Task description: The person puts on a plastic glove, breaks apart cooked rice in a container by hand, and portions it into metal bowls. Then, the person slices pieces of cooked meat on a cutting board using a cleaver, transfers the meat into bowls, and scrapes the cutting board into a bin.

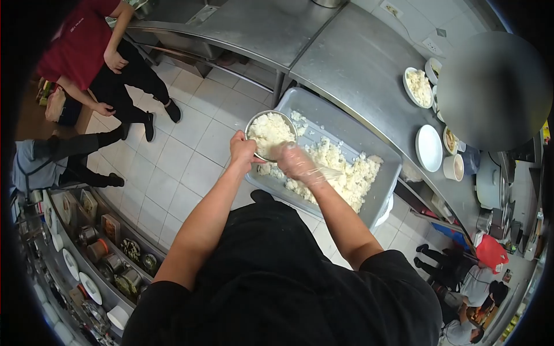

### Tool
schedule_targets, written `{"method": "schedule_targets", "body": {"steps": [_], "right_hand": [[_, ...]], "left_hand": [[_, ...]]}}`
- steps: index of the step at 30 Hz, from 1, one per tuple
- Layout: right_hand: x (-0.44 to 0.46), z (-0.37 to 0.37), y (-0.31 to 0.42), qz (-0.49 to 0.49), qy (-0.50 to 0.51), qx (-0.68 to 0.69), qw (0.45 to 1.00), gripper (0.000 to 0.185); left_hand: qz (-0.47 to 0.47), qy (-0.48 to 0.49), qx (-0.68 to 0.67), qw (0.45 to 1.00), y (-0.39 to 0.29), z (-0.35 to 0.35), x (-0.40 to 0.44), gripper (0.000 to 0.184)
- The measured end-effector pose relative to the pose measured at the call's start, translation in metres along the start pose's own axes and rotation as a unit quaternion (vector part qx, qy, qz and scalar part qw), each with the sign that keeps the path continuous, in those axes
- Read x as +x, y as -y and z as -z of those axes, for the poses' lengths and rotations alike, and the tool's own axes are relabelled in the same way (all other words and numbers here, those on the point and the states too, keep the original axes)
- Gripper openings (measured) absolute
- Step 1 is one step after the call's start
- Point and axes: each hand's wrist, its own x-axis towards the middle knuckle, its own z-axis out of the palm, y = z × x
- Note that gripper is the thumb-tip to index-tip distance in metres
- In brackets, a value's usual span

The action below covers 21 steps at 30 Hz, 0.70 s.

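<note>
A round metal bowl (247, 128) heaped with white crumbly food (270, 131) is held by its left rim in my left hand (243, 151), fingers closed round it. My right hand (297, 164), in a clear plastic glove, is at the bowl's lower right edge, its fingers curled and blurred; what they hold, if anything, I cannot make out. Below and to the right is a large grey plastic tub (388, 154), with more of the white crumbly food (340, 176) spread over its bottom.
Steel counters (369, 63) run behind the tub, bearing a white oval dish (429, 148) and several bowls. People stand at the left (86, 46) and lower right (473, 285). Containers of food (130, 248) line a counter at lower left. A blurred dark round shape covers the upper right.
</note>
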Motion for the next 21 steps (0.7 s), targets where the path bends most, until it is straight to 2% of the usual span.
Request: {"method": "schedule_targets", "body": {"steps": [4,6,7,8,11,12,14,16,17,18,19,20,21], "right_hand": [[0.012,-0.007,0.001,-0.001,-0.033,0.008,0.999,0.021],[0.011,0.015,-0.004,-0.079,-0.108,0.201,0.970,0.021],[0.015,0.031,0.002,-0.139,-0.105,0.270,0.947,0.024],[0.021,0.031,0.003,-0.137,-0.102,0.269,0.948,0.024],[0.052,0.017,0.008,0.016,-0.177,0.303,0.936,0.034],[0.056,0.007,0.000,0.017,-0.178,0.302,0.936,0.034],[0.067,0.004,-0.004,0.035,-0.155,0.122,0.980,0.032],[0.055,0.011,-0.004,-0.032,-0.196,0.206,0.958,0.028],[0.042,0.022,-0.006,-0.078,-0.197,0.230,0.950,0.027],[0.031,0.016,-0.018,-0.112,-0.249,0.212,0.938,0.029],[0.014,0.022,-0.025,-0.155,-0.274,0.210,0.926,0.030],[-0.003,0.002,-0.062,-0.174,-0.266,0.148,0.937,0.033],[-0.026,-0.022,-0.091,-0.161,-0.270,0.079,0.946,0.037]], "left_hand": [[-0.033,-0.024,0.038,0.998,-0.008,-0.001,0.004,0.019],[-0.029,-0.027,0.036,0.999,-0.014,0.001,0.002,0.018],[-0.028,-0.032,0.030,0.999,-0.016,0.002,0.002,0.018],[-0.031,-0.030,0.052,0.998,-0.019,0.002,0.000,0.018],[-0.035,-0.012,0.082,0.996,-0.021,-0.002,0.005,0.018],[-0.036,0.001,0.090,0.995,-0.019,-0.003,0.007,0.018],[-0.044,0.003,0.092,0.995,-0.010,0.000,0.015,0.019],[-0.052,0.000,0.092,0.994,-0.010,0.008,0.020,0.019],[-0.021,0.006,0.069,0.997,-0.013,0.012,0.019,0.018],[0.008,0.011,0.045,0.999,-0.018,0.016,0.019,0.018],[0.019,0.018,-0.010,1.000,-0.016,0.021,0.021,0.022],[0.023,0.107,-0.070,0.992,-0.004,0.039,0.038,0.039],[0.027,0.080,-0.073,0.994,0.024,0.057,0.060,0.047]]}}
